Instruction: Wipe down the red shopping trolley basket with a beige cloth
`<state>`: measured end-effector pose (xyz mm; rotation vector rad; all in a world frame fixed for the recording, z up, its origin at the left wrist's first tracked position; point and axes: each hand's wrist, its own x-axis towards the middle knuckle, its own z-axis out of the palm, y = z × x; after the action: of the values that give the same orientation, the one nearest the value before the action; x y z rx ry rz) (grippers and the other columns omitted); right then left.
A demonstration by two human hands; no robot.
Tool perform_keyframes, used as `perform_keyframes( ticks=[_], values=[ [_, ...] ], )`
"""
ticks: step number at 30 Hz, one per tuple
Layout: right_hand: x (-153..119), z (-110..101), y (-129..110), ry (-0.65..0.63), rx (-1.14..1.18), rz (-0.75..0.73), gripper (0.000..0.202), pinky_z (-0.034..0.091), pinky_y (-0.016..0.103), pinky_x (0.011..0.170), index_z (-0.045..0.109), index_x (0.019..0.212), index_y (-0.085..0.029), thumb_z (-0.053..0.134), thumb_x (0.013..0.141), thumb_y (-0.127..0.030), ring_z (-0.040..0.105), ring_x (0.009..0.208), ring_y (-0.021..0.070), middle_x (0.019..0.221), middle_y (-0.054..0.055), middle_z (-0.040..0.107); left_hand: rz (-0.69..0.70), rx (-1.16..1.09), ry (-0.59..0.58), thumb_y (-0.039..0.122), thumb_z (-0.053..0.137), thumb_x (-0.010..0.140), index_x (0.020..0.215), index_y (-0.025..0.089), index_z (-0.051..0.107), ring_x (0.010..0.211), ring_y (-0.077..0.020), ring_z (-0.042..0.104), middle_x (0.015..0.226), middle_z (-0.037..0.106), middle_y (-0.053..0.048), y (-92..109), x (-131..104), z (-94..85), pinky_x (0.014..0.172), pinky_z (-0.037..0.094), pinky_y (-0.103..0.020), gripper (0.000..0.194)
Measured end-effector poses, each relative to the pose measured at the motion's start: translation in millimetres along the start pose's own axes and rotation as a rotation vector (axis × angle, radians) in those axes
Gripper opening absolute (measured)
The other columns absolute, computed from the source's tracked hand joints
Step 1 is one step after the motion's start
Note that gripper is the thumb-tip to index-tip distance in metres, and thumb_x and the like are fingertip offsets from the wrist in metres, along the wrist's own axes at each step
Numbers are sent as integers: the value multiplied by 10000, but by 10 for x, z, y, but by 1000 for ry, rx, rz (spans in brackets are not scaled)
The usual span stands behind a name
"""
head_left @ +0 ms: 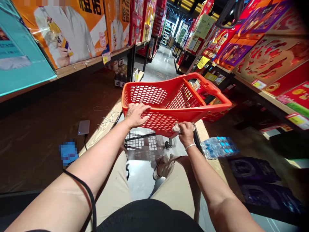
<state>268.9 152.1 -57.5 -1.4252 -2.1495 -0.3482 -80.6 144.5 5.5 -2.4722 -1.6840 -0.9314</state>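
A red plastic shopping cart with lattice walls stands sideways in front of me, its handle at the right. My left hand rests on the near rim at the cart's left end, fingers spread over the edge. Lower on the near side wall, towards the right, my right hand is closed around a crumpled whitish cloth that touches the lattice. The cloth is partly hidden by my fingers.
Shelves with orange boxes line the left, and red and purple gift boxes the right. A water bottle pack lies low at right. A power bank with cables lies at left. The aisle floor runs ahead.
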Motion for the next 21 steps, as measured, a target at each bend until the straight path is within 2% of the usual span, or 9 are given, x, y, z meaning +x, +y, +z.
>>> perform_keyframes(
  ticks=[2,4,9,12,15,18,21],
  values=[
    [148,-128,53,182,-20,69,340,349,444,971,627,1160,-225,550,837,-153,451,1100,280,1217,123,526,4,-1,15,440,560,852,1287,259,610,1030,-287,557,1119,666,-72,-1,-5,8,957,312,-470,474],
    [211,-136,67,229,-49,121,350,329,452,984,615,1183,-230,552,843,-176,432,1117,289,1255,129,500,9,1,16,439,555,850,1290,251,610,1026,-288,557,1121,665,-76,-2,-6,11,960,312,-471,481],
    [-41,264,-52,-40,-62,160,333,363,422,912,663,1035,-232,516,769,-98,404,1030,277,1132,107,509,19,17,3,465,542,854,1296,242,616,1016,-286,567,1125,665,-80,-24,3,13,952,313,-472,500],
    [-176,389,-112,-101,-26,133,338,386,420,880,686,989,-232,527,732,-81,412,986,270,1076,99,527,24,18,13,456,548,853,1315,238,609,1017,-288,570,1129,666,-82,-52,5,13,952,314,-476,514],
    [-124,223,-125,-62,29,58,351,393,424,908,696,1011,-248,504,771,-77,457,1010,265,1070,89,560,35,26,16,440,541,858,1326,230,603,1021,-288,571,1144,666,-88,-72,-1,12,951,317,-471,517],
    [96,-129,-99,102,9,56,326,381,462,978,695,1091,-261,501,852,-154,497,1066,278,1145,91,574,44,38,15,441,529,866,1328,229,603,1023,-288,571,1157,666,-92,-73,-15,13,953,317,-468,513],
    [376,-435,-57,281,-51,74,329,348,505,1042,674,1187,-248,558,879,-252,480,1168,318,1278,119,534,49,39,31,443,524,870,1323,229,601,1028,-286,569,1163,665,-92,-62,-28,18,954,320,-466,507]
  ],
)
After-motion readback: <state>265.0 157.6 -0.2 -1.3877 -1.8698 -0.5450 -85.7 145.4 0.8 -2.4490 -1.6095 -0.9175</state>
